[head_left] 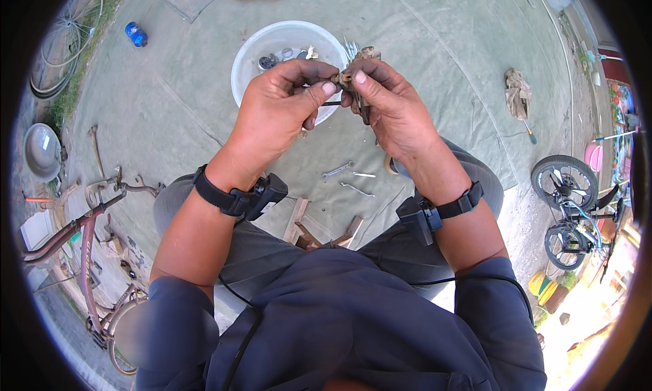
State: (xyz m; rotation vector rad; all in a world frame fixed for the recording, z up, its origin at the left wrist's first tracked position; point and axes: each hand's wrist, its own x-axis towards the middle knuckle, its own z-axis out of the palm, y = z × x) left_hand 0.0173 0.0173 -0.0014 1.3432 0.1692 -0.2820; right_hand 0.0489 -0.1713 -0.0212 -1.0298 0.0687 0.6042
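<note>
Both my hands are raised over the near right rim of a round whitish basin (246,50), their fingertips almost meeting. My right hand (396,109) grips a greasy, dark brown part (365,109), mostly covered by the fingers; its exact kind does not show. My left hand (280,105) is closed in a pinch at the left end of that part, and what sits between its fingertips is too small to make out. A thin dark rod (331,103) shows between the two hands. Small dark parts (268,61) lie in the basin. Grime covers the fingertips.
On the green ground sheet lie an open-end wrench (337,169) and another small wrench (357,189). A stained cloth (517,94) lies right, a blue can (136,34) far left. A rusty bicycle frame (87,255) stands left, a small bicycle (569,214) right.
</note>
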